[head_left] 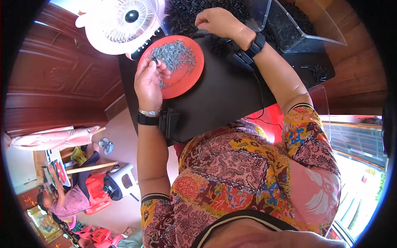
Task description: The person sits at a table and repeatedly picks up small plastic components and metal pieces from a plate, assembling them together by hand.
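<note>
My left hand (pixel 149 80) is at the near left rim of a round red plate (pixel 186 82), closed in a pinch on a small black plastic piece (pixel 154 60). On the plate lies a heap of small silvery metal parts (pixel 175 53). At the far side of the table, my right hand (pixel 217 21) hangs at a big pile of small black pieces (pixel 182 14). Its fingers are curled together, and whatever they hold is hidden. Both wrists wear black bands with boxy devices; the left one also has a silver bracelet.
A white fan (pixel 120 25) stands at the far left. Clear plastic bins (pixel 306 43) hold black pieces at the back right. A few loose pieces (pixel 318 72) lie on the dark table (pixel 215 99). A cable (pixel 262 93) runs over its edge. Another person (pixel 68 200) sits far left.
</note>
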`<state>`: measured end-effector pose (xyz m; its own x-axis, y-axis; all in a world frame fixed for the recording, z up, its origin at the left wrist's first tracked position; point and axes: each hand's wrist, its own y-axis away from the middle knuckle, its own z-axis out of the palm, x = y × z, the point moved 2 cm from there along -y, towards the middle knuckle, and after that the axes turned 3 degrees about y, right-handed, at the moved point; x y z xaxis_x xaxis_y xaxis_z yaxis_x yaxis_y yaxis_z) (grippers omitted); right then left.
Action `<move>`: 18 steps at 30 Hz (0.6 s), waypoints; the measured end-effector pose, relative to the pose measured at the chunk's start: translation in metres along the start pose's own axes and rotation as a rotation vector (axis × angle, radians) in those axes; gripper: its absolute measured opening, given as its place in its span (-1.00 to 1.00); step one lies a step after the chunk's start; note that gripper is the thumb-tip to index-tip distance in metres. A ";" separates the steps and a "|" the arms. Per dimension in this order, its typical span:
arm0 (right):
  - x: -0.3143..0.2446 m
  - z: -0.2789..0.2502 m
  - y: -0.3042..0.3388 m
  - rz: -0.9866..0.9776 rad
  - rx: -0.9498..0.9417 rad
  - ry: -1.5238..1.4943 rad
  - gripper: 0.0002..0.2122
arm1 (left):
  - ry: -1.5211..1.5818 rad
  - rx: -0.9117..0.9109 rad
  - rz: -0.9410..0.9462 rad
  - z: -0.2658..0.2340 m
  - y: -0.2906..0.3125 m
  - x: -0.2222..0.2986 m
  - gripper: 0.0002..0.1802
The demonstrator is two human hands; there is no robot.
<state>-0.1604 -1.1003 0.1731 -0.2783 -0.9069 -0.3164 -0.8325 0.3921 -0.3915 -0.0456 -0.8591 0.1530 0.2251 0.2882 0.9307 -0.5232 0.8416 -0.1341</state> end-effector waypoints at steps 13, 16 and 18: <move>-0.006 0.024 0.010 -0.149 -0.139 0.291 -0.91 | -0.018 0.022 -0.040 0.006 0.003 -0.001 -0.80; -0.007 0.020 0.011 -0.182 -0.180 0.300 -0.91 | -0.031 0.006 -0.044 0.004 0.002 -0.003 -0.79; -0.001 0.023 0.008 -0.108 -0.209 0.235 -0.91 | -0.032 0.001 -0.046 0.003 0.002 -0.002 -0.79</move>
<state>-0.1562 -1.0929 0.1501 -0.2658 -0.9618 -0.0650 -0.9367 0.2736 -0.2183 -0.0499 -0.8592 0.1520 0.2228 0.2345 0.9463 -0.5138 0.8531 -0.0904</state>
